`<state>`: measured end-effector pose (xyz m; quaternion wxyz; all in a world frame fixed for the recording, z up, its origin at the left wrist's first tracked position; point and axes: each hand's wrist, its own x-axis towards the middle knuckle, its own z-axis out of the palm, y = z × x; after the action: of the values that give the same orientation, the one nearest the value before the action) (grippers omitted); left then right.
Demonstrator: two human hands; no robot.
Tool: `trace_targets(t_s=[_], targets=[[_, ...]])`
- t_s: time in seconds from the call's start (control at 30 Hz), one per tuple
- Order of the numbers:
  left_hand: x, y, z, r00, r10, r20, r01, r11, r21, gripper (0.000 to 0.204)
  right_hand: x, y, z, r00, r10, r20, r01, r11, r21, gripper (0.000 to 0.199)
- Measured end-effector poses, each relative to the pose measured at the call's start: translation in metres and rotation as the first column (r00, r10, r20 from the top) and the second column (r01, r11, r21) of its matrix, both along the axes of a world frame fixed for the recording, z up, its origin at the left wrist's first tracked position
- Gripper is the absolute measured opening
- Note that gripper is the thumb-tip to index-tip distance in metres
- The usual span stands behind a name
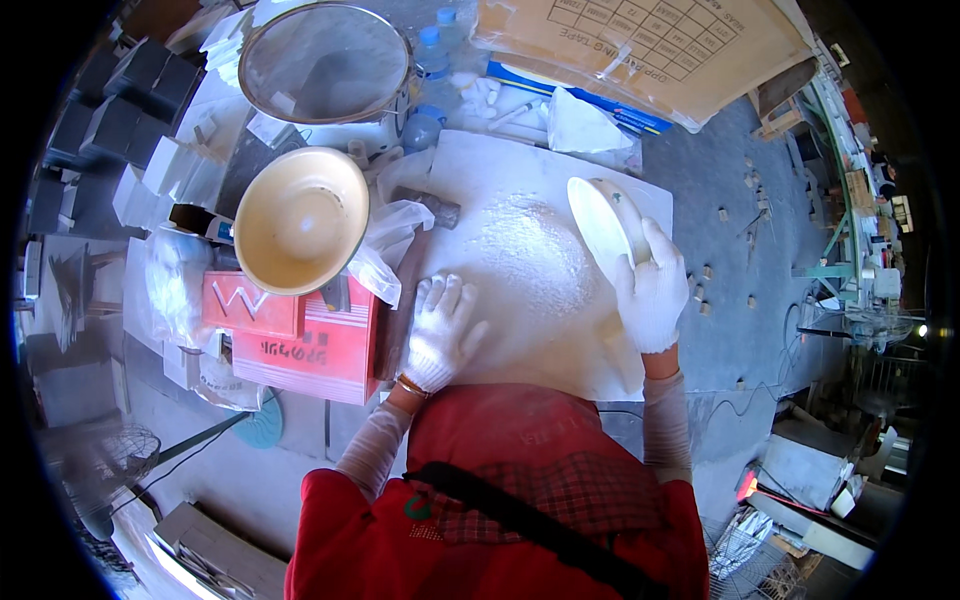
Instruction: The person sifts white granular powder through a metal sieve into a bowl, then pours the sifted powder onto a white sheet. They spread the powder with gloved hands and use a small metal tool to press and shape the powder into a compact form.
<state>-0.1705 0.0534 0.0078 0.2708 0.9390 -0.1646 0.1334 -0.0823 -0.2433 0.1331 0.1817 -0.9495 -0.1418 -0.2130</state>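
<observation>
My right hand [654, 300], in a white knit glove, grips a white bowl [603, 222] tipped on its side, with its mouth turned to the left. My left hand [440, 328], gloved the same way, lies flat with fingers stretched at the left edge of a pale sheet [475, 165]. Between the two hands a patch of white powder [530, 255] is spread over the sheet. Beyond my left hand lie a dark grey block [430, 207] and a crumpled clear plastic bag [392, 245].
At the left a beige basin [300, 222] rests above a red-and-white box [300, 360]. Behind it stands a large round metal-rimmed container [398, 40]. A cardboard carton [640, 70] and plastic bottles [430, 52] are at the back. Small pieces [702, 275] dot the grey surface at right.
</observation>
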Motion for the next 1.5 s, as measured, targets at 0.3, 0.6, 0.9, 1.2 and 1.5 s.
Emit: trace_targets(t_s=[0.3, 0.6, 0.9, 1.2, 1.5], targets=[[-0.005, 0.003, -0.012, 0.999, 0.003, -0.049, -0.006, 0.999, -0.052, 0.061, 0.007, -0.004, 0.008, 0.994, 0.012, 0.108, -0.01, 1.0, -0.019, 0.029], [-0.007, 0.006, -0.01, 0.999, 0.019, -0.038, -0.022, 0.996, -0.084, 0.062, 0.024, 0.004, -0.003, 1.0, 0.028, 0.014, -0.03, 0.795, 0.606, 0.01], [-0.008, 0.009, -0.001, 0.997, 0.069, -0.019, -0.071, 0.991, -0.111, 0.058, 0.044, 0.148, 0.012, 0.805, 0.469, -0.364, 0.278, 0.244, 0.929, 0.033], [-0.006, 0.008, -0.007, 0.998, 0.045, -0.041, -0.051, 0.985, -0.165, 0.061, 0.048, 0.209, -0.004, 0.562, 0.706, -0.431, 0.284, 0.325, 0.902, 0.033], [-0.005, 0.003, -0.018, 0.991, 0.102, -0.083, -0.117, 0.971, -0.209, 0.058, -0.015, -0.043, -0.05, 0.916, -0.057, -0.396, 0.226, 0.891, 0.394, 0.037]])
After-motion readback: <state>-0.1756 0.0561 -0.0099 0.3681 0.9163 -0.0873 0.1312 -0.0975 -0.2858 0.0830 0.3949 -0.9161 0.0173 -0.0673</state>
